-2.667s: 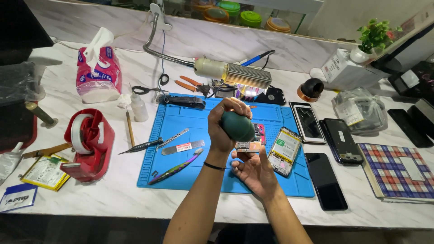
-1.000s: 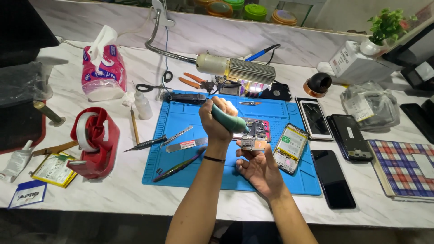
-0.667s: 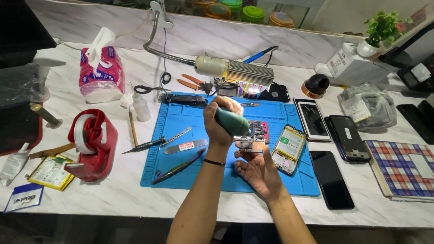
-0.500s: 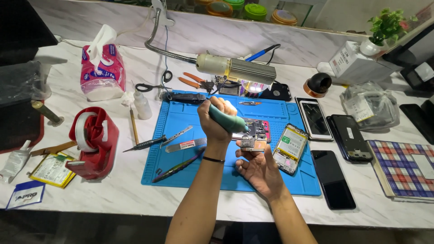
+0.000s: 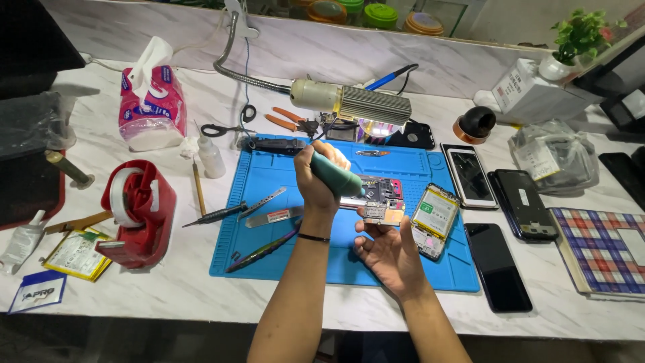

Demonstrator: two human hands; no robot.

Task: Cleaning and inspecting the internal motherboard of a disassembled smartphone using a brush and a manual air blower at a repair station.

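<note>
Two hands meet over the blue mat [image 5: 269, 255], and both of them are full. Your left hand [image 5: 316, 181] has its grip wrapped tight round a green electric screwdriver [image 5: 334, 177]; your right hand [image 5: 390, 252] lies palm up just below and to the right of that grip, its fingertips [image 5: 361, 230] pinching the near edge of a small circuit board [image 5: 380, 213]. The board sits directly under the tool's tip, held a little above the mat rather than flat on it, as far as I can tell.

To do this well, I would say keep the right-hand pinch firm so the board cannot twist, and bear down only lightly with the left; a tilted bit is likely to slip off a small screw head. The tip itself is hidden behind the board's edge, so I cannot tell whether it is seated.

The screwdriver's long axis runs from upper left to lower right, butt end near your thumb, working end pointing down toward the board. The board's long side lies roughly across you, left to right.

Just beyond the grip lies an opened phone [image 5: 376, 189]; to its right, a phone back with a yellow battery [image 5: 435, 214]; to its left, tweezers [image 5: 263, 249] on the mat, all on the marble counter [image 5: 168, 296]
</note>
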